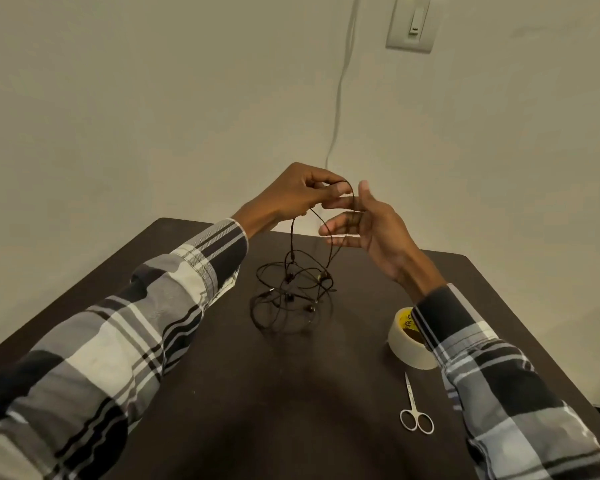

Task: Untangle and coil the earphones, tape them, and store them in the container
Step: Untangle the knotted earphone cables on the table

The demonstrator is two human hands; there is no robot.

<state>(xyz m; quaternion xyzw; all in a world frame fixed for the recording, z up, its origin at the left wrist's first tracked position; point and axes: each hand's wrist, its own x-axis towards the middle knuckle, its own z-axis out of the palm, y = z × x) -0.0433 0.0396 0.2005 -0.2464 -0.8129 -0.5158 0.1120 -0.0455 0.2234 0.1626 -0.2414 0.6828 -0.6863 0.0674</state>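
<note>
A tangle of thin black earphones (291, 292) lies on the dark table (222, 393), with part of the cable lifted above it. My left hand (298, 195) pinches a loop of the cable between thumb and fingers, raised over the far end of the table. My right hand (364, 223) is beside it with its fingers spread and straight, and the cable runs across those fingers. From both hands the cable hangs down into the tangle. A roll of cream tape (404, 344) stands at the right, partly behind my right sleeve. No container is in view.
Small silver scissors (414, 410) lie near the table's right front, below the tape. A pale wall stands behind the table, with a thin white cord (340, 81) running down it and a wall switch (411, 22) at the upper right.
</note>
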